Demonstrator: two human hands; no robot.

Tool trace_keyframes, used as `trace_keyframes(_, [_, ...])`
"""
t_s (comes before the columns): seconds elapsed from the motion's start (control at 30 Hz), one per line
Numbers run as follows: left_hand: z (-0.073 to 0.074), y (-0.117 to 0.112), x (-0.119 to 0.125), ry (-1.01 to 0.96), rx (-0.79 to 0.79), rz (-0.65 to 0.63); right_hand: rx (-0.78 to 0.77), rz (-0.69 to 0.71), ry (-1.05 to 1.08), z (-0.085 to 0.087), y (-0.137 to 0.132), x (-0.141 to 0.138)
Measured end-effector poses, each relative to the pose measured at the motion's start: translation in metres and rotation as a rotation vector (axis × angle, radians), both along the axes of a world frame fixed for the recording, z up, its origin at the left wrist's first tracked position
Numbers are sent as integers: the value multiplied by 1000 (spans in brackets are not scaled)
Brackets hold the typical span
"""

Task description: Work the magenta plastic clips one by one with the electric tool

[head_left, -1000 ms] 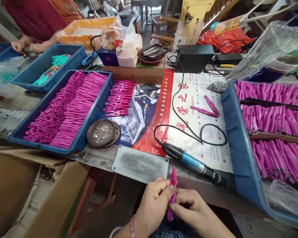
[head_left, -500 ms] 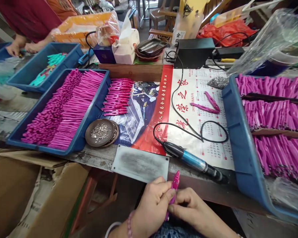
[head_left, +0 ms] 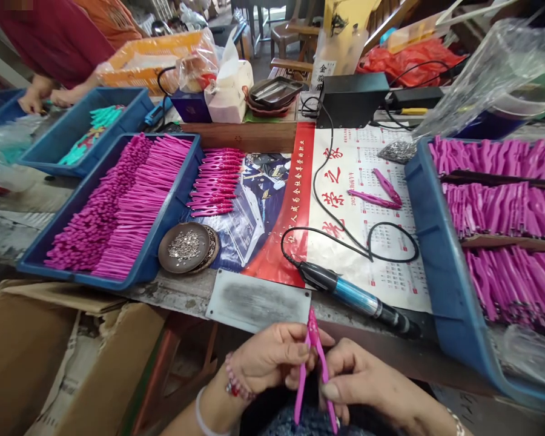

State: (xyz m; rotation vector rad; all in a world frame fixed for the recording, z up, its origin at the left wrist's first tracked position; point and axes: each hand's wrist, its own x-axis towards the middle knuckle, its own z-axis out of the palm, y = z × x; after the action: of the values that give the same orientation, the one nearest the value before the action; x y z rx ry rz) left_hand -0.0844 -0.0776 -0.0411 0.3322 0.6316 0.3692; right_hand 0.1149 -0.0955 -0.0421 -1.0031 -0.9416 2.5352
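In front of my lap I hold small pink plastic pliers [head_left: 313, 330], jaws pointing up and the two handles spread apart below. My left hand [head_left: 275, 357] pinches the left handle near the pivot, while the thumb and fingers of my right hand [head_left: 361, 375] close round the right handle. Just beyond my hands lies a grey metal plate [head_left: 258, 300] at the table edge. A blue and black electric screwdriver [head_left: 352, 293] with a looped cable rests to its right. Another pair of open pink pliers [head_left: 381, 197] lies on the calendar sheet [head_left: 390, 272].
Pink handles fill a blue bin [head_left: 163, 221] on the left; a second blue bin [head_left: 420, 212] with pink parts stands right. A row of pink pliers [head_left: 215, 181] lies beside a dish [head_left: 166, 245] of small metal parts. Another person's hands [head_left: 34, 97] work at the far left.
The pliers' handles, held together half a second ago, are now spread apart. My hands have shifted slightly apart, one on each handle.
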Motion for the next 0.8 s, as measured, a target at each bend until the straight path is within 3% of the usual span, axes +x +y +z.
trace_keyframes(0.1, [-4,3,5,-56,-23,127,-7,-82,-12,1,-1,-3])
trace_keyframes(0.33, [7,6,7,18,-59,243,29,-128,-25,9,-1,-5])
trace_keyframes(0.43, [8,6,8,34,-87,267,152,-150,-118,18,3,-2])
trace_keyframes(0.5, [7,5,9,53,-88,275,393,-163,-241,27,6,4])
trace_keyframes(0.6, [11,5,8,90,-50,291,932,-285,-476,35,11,16])
trace_keyframes(0.7, [21,8,4,188,46,316,1438,-398,-891,28,15,27])
trace_keyframes(0.8, [32,16,-2,337,183,340,1637,-218,-1269,8,24,33])
